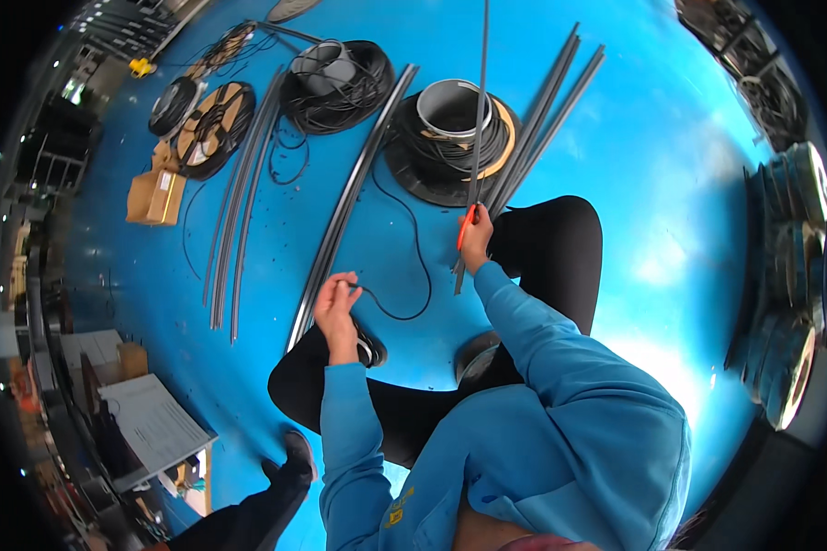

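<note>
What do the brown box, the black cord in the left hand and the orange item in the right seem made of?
Brown box: likely cardboard, matte, with flat tan sides. Black cord: dull, probably rubber or plastic; it bends smoothly. Orange item: perhaps plastic, from its bright, even colour; partly hidden.

Yellow print (399, 508) on blue sweatshirt (597, 432), white printed sheet (154, 418); unreadable

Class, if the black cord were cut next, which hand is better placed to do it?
Probably the right hand: it holds what look like orange scissors, while the left hand seems to pinch the black cord.
</note>
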`<state>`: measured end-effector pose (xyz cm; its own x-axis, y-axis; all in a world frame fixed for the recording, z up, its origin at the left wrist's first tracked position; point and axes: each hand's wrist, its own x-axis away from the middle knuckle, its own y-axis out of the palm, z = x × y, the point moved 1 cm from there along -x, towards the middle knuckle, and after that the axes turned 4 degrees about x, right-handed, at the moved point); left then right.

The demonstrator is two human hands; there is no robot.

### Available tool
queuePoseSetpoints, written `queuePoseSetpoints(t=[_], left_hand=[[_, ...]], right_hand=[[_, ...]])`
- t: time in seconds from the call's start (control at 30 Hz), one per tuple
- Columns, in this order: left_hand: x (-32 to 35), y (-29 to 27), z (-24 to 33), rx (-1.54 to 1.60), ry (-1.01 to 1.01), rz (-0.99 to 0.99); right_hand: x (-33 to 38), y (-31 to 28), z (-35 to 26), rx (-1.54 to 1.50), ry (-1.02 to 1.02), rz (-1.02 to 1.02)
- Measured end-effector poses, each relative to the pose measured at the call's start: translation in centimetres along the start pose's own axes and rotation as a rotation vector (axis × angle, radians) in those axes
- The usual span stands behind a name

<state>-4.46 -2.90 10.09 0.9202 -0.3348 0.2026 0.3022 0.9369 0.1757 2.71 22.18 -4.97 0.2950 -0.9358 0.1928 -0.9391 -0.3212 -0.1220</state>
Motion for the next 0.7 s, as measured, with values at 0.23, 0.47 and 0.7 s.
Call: queuePoseSetpoints(t=[0.23,0.47,0.7], left_hand=[[-2.1,-3.6,6.2,-0.01,0.15,0.109],[-5.3,-7.2,6.9,0.083,0.108,0.252],[-6.5,-7.4,6.0,0.094,-0.001,0.274]], right_hand=[[-6.9,-1.4,4.1,0.184,-0.09,0.436],[-10.0,-1.1,7.6,0.302,-0.059,0.585],[-11.0,-0.7,11.0,0.415,0.109,0.552]])
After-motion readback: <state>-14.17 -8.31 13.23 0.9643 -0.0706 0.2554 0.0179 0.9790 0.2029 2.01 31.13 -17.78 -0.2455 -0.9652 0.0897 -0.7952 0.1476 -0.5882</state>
